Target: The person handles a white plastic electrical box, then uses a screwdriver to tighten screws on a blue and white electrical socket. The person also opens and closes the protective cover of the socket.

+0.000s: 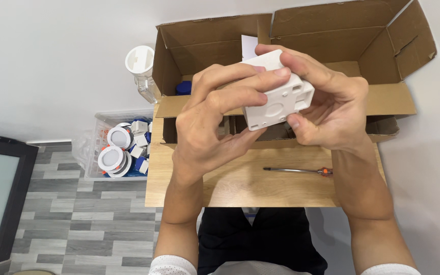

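Note:
A white plastic box-shaped part (276, 104) with round knock-out marks is held up in front of me, above a small wooden table (240, 186). My left hand (215, 122) wraps over its left side, fingers laid across its top. My right hand (327, 104) grips its right side, thumb under the lower edge and fingers over the top. Both hands hold the same part, which hides part of the open cardboard box (210, 40) behind it.
A screwdriver (299, 170) with an orange handle lies on the table near my right wrist. Two open cardboard boxes (362, 35) stand at the back. A clear crate (120, 147) of round white lamps sits on the floor at left, a white jar-like object (141, 63) behind it.

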